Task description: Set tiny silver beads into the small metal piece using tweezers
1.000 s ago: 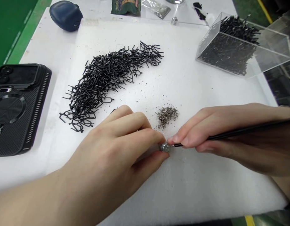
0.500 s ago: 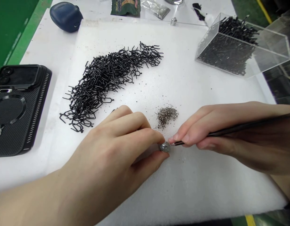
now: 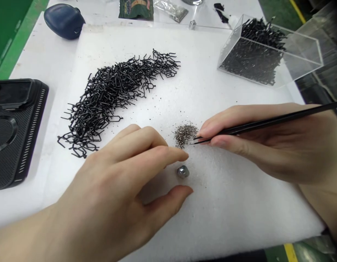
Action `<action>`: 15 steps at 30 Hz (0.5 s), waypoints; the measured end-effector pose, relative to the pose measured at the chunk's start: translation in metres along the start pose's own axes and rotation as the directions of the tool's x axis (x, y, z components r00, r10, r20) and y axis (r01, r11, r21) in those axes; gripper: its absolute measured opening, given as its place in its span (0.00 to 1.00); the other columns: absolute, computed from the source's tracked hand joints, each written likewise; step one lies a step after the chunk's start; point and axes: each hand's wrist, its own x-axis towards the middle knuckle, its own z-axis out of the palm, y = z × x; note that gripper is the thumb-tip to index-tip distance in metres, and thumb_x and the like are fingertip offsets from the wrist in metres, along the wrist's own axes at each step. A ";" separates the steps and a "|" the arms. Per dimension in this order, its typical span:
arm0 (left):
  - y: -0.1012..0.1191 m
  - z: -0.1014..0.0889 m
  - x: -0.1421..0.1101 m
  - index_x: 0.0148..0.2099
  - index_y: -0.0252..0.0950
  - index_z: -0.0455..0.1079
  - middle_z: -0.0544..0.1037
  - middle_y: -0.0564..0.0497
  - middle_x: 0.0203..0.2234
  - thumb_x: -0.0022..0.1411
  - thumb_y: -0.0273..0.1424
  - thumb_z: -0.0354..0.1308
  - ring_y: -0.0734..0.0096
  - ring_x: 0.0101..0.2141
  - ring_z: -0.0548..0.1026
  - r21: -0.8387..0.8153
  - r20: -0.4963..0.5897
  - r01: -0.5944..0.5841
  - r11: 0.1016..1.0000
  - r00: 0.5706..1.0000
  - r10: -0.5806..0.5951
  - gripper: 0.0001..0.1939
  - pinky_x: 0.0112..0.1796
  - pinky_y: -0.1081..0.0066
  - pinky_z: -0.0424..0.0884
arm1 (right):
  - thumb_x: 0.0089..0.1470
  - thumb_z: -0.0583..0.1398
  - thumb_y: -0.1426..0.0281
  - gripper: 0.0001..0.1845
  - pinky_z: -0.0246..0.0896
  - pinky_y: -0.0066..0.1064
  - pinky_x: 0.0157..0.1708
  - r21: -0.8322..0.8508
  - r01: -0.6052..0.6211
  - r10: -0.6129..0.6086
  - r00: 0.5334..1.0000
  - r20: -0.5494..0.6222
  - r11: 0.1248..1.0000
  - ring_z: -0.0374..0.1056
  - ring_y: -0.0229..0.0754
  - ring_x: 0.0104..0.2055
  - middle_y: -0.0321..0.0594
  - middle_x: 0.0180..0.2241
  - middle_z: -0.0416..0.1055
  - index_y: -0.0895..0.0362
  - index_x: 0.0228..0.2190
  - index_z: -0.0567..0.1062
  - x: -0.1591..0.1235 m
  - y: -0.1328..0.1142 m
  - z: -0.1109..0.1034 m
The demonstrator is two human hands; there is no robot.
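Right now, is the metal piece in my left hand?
No, it's out: the metal piece sits on the foam, clear of your left hand.

Bare left hand [image 3: 110,174], bare right hand [image 3: 269,145], slim tapering fingers [image 3: 157,154], smooth bare left forearm [image 3: 23,240], no sleeves in view at either hand

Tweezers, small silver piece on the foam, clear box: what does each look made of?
The tweezers look like black-coated metal: thin, stiff, slightly glossy. The small piece seems polished metal, from its bright grey highlights, though it could be plated. The box looks like clear acrylic, with sharp glossy edges; glass isn't ruled out.
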 end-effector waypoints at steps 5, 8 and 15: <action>0.003 -0.004 0.003 0.54 0.43 0.81 0.81 0.55 0.42 0.79 0.24 0.61 0.72 0.43 0.77 0.010 0.034 -0.076 0.997 0.997 0.075 0.11 0.47 0.72 0.79 | 0.63 0.72 0.75 0.12 0.87 0.35 0.46 0.043 -0.015 0.014 1.000 0.013 0.999 0.86 0.46 0.43 0.30 0.41 0.90 0.43 0.40 0.91 -0.002 0.002 0.001; 0.002 -0.003 0.005 0.52 0.43 0.82 0.81 0.54 0.40 0.80 0.25 0.60 0.72 0.40 0.77 0.014 0.027 -0.067 0.998 0.997 0.067 0.10 0.45 0.71 0.79 | 0.63 0.73 0.72 0.10 0.88 0.38 0.45 0.021 -0.027 0.027 1.000 0.012 0.999 0.86 0.48 0.44 0.30 0.42 0.90 0.42 0.39 0.91 -0.003 0.002 -0.001; -0.002 -0.003 0.003 0.49 0.44 0.80 0.80 0.57 0.39 0.82 0.29 0.60 0.72 0.39 0.78 0.061 0.023 -0.061 0.996 0.998 0.059 0.08 0.45 0.71 0.76 | 0.62 0.75 0.71 0.08 0.89 0.39 0.43 -0.021 -0.001 0.001 1.000 -0.006 1.000 0.86 0.48 0.42 0.31 0.41 0.89 0.42 0.38 0.91 -0.002 0.002 -0.002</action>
